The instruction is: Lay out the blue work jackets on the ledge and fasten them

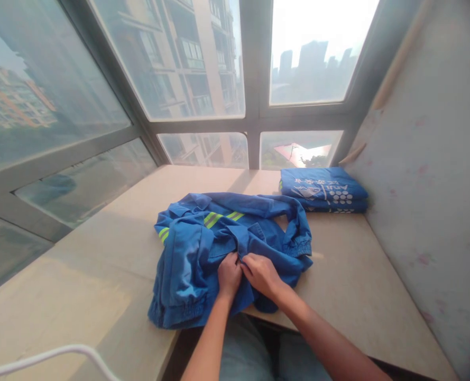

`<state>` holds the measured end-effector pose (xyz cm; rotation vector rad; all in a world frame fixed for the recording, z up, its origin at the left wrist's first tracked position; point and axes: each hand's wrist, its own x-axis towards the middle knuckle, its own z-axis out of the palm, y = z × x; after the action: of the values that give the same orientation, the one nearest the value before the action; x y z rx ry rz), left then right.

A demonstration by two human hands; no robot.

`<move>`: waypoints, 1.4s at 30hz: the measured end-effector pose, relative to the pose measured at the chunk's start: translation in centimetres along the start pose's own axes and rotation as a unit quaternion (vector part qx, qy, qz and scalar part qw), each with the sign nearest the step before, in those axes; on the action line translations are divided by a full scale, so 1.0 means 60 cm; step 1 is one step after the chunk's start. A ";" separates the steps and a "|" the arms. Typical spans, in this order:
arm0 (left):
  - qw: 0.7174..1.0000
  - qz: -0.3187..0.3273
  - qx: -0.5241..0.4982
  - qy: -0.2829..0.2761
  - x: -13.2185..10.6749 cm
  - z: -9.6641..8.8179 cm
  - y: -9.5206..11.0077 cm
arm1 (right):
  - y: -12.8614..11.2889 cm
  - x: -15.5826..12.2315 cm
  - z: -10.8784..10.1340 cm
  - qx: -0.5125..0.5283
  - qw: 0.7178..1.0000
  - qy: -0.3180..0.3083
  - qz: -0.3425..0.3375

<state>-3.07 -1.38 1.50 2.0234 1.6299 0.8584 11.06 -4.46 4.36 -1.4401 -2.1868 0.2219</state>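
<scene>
A blue work jacket with yellow-green and grey reflective stripes lies rumpled on the pale tabletop, its front towards me. One sleeve bends round at the right, with a gathered elastic cuff. My left hand is closed on the jacket's front edge near the middle. Right beside it, my right hand pinches the same front opening, fingertips almost touching the left hand. Whatever small fastening lies between the fingers is hidden. The jacket's lower edge reaches the near edge of the table.
Folded blue garments with white printing are stacked at the back right, near the wall. Windows close off the back and left. A white cable curves over the tabletop at the lower left.
</scene>
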 end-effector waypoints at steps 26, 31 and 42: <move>0.992 0.081 -0.066 -0.070 -0.005 -0.012 0.001 | 0.010 0.028 -0.051 -0.007 0.993 -0.087 0.075; 0.992 0.085 -0.073 -0.061 -0.004 -0.014 -0.001 | 0.011 0.032 -0.041 0.026 0.990 -0.069 0.119; 0.993 0.070 -0.080 -0.043 -0.007 -0.008 -0.001 | 0.009 0.008 -0.025 0.044 0.984 -0.054 0.164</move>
<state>-3.48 -1.80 1.71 2.0497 1.3414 0.9072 12.10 -4.02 5.59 -1.7684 -1.9810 0.5160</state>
